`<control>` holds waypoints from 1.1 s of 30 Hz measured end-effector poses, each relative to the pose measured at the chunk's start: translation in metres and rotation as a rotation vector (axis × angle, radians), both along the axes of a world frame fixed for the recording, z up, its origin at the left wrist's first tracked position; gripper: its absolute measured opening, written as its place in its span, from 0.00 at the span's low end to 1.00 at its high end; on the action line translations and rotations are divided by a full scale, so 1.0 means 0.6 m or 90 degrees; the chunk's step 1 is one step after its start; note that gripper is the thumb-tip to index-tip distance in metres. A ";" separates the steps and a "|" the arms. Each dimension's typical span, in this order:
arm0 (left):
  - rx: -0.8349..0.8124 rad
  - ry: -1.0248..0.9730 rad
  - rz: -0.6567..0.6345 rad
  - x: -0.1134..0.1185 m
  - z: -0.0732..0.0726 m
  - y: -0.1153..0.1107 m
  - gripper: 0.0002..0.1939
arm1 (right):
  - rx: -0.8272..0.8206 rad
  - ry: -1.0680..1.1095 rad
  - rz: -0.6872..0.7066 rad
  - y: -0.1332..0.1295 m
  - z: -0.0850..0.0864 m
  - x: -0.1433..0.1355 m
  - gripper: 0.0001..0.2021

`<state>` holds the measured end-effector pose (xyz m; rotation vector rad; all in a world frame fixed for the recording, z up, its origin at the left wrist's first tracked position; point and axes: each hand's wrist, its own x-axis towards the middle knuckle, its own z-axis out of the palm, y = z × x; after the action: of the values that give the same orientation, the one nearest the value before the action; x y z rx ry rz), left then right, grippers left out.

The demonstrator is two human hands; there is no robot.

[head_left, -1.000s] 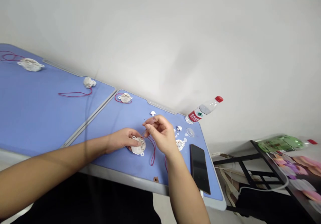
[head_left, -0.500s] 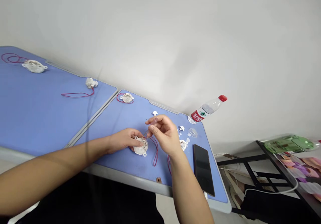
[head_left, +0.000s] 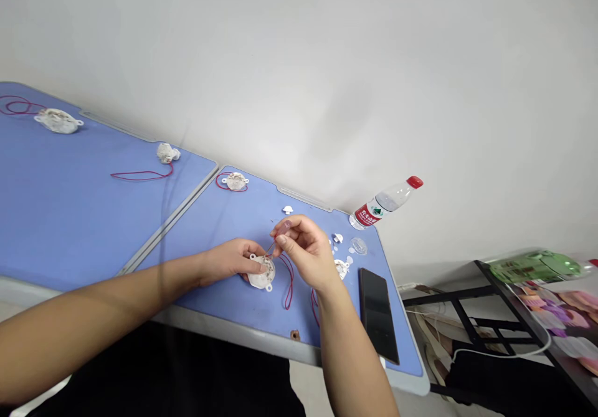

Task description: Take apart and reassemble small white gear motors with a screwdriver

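Observation:
My left hand (head_left: 239, 258) grips a round white plastic housing (head_left: 258, 278) with two small ears, thumb on its face, just above the blue table. A red wire loop (head_left: 290, 289) trails from the housing towards the right. In my right hand (head_left: 304, 247), pinched between thumb and fingers, is a small screwdriver (head_left: 286, 225) with a clear pinkish handle. Its thin shaft slants down to the housing's upper edge by my left fingers; the exact spot its tip touches is too small to tell. Past my right wrist lies another white housing (head_left: 341, 269), partly hidden.
A water bottle (head_left: 379, 207) leans near the wall, with a clear round lid (head_left: 359, 245) and white caps (head_left: 288, 209) nearby. A phone (head_left: 379, 315) lies at the table's right edge. More wired white parts (head_left: 235, 181) sit farther left. A person's dark trouser leg (head_left: 490, 370) shows at right.
The view has shifted very slightly. Both hands keep their holds on the housing and the screwdriver, with hardly any movement.

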<state>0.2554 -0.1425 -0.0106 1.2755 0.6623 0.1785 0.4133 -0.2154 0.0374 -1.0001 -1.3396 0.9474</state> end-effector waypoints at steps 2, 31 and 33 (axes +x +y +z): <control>-0.002 0.001 0.004 0.000 -0.001 0.000 0.20 | -0.008 0.012 0.000 0.001 -0.001 0.000 0.10; -0.006 -0.036 0.000 0.000 0.003 -0.002 0.23 | -0.021 -0.046 0.087 -0.010 0.011 0.010 0.11; -0.005 -0.032 0.004 -0.001 0.005 -0.004 0.24 | -0.023 -0.044 0.074 -0.010 0.011 0.013 0.08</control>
<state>0.2550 -0.1447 -0.0078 1.2581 0.6231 0.2122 0.4211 -0.2213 0.0439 -0.9985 -1.4559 1.0355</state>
